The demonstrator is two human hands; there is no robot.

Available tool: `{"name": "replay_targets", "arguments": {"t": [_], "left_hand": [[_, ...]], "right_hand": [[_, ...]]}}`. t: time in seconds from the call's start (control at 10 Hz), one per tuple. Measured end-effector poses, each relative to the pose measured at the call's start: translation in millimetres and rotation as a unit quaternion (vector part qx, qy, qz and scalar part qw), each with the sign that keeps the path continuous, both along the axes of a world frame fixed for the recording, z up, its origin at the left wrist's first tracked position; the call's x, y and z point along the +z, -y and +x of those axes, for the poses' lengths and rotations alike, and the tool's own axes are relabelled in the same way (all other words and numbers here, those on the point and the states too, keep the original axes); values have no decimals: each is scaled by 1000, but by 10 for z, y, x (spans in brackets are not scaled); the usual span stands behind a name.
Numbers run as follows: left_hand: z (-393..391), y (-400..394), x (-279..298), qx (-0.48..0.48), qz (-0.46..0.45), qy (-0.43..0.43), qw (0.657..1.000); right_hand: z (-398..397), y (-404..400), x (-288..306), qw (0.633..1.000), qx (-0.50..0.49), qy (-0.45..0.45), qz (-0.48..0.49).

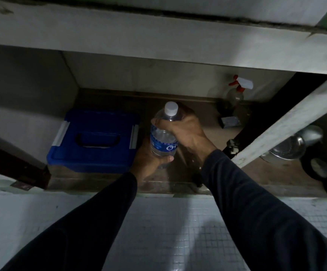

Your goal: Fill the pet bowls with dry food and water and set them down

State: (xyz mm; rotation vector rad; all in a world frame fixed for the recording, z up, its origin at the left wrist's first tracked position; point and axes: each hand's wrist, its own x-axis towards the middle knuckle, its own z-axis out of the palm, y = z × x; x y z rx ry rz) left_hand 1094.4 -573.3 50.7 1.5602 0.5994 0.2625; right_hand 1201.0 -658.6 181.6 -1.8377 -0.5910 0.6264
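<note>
Low in the middle of the frame, inside an open under-counter cupboard, both hands hold a clear plastic water bottle (pixel 163 133) with a blue label and white cap. The right hand (pixel 186 130) curls round its shoulder just under the cap; the left hand (pixel 149 159) cups the base, likely to steady its weight. Left of it sits a blue plastic lidded box (pixel 94 139). A steel bowl (pixel 287 147) shows at right, behind the cupboard door (pixel 287 122).
</note>
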Motion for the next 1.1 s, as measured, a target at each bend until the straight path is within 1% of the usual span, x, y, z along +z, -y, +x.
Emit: {"name": "replay_targets", "arguments": {"t": [0.2, 0.4, 0.7, 0.8, 0.9, 1.0, 1.1], "left_hand": [[27, 7, -41, 18, -12, -14, 1000], [25, -5, -58, 13, -10, -22, 1000], [20, -10, -69, 16, -5, -27, 1000], [-31, -3, -16, 11, 2, -33, 999], [-141, -3, 118, 9, -9, -44, 999], [-315, -16, 320, 6, -30, -50, 998], [-462, -61, 543, 16, -19, -80, 997]], "right_hand": [[31, -5, -65, 1000, 5, 9, -4], [64, -47, -77, 1000, 15, 10, -19], [35, -42, -93, 1000, 25, -15, 2], [7, 16, -97, 999, 31, -20, 14], [-30, 106, -106, 997, 34, -50, 39], [-105, 231, -122, 997, 25, -65, 42], [-191, 381, -51, 1000, 13, -28, -7]]}}
